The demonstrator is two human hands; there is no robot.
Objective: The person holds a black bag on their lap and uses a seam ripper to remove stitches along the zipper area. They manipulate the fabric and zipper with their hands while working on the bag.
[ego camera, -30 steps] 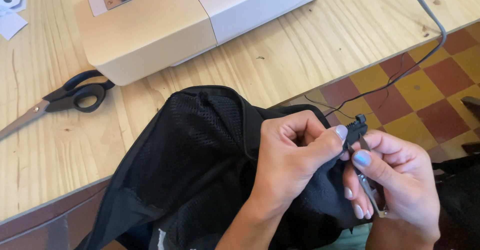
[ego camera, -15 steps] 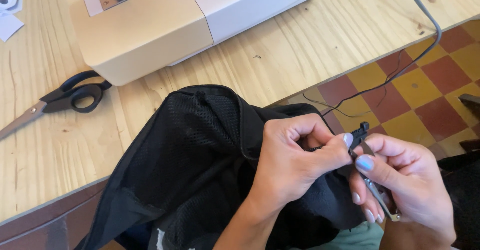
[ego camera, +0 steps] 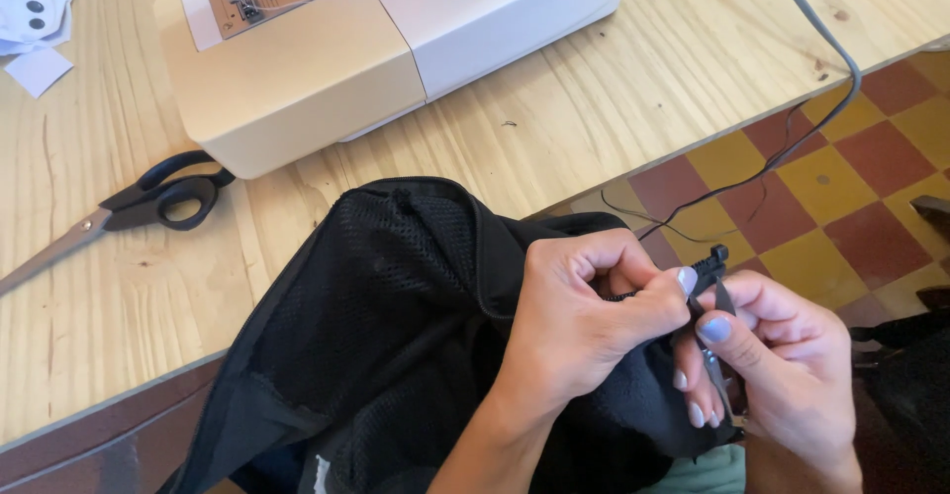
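Note:
A black mesh-lined garment (ego camera: 396, 326) lies bunched over the table's front edge and my lap. My left hand (ego camera: 584, 321) pinches a fold of it near a black zipper end (ego camera: 714, 256) that sticks up between my hands. My right hand (ego camera: 782, 375) is closed around a small metal tool (ego camera: 720, 380), its tip at the fabric by the zipper. The tool's lower part is partly hidden by my fingers.
A cream and white sewing machine (ego camera: 396, 49) stands at the back of the wooden table (ego camera: 594, 128). Black-handled scissors (ego camera: 129, 212) lie at the left. A grey cable (ego camera: 821, 49) runs off the table's right edge over the checkered tile floor (ego camera: 841, 197).
Both hands have stayed together on the garment; my right hand has shifted the metal tool slightly lower beside the zipper end. The view has drifted a little.

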